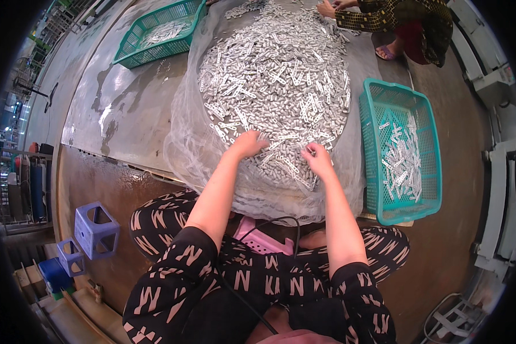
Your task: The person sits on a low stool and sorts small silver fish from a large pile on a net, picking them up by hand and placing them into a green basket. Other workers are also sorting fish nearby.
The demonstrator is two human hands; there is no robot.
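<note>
A broad pile of small grey cylindrical pieces (pixel 269 103) lies in front of me, with flat white strips with holes (pixel 286 163) mixed in. Under it spreads a translucent net sheet (pixel 183 129). My left hand (pixel 247 145) reaches over the near left part of the pile, its fingertips smeared by motion. My right hand (pixel 319 161) is at the near right part, fingers bent together at the pile; whatever they hold is too small to make out. To the right stands a green basket (pixel 371 172) with loose white strips (pixel 404 157) in it.
Another green basket (pixel 137 59) with strips sits on the wet metal table (pixel 120 109) at the far left. At the far right, a co-worker's hand (pixel 327 8) touches the pile. Purple stools (pixel 97 230) stand on the left floor; a pink stool (pixel 264 238) is below me.
</note>
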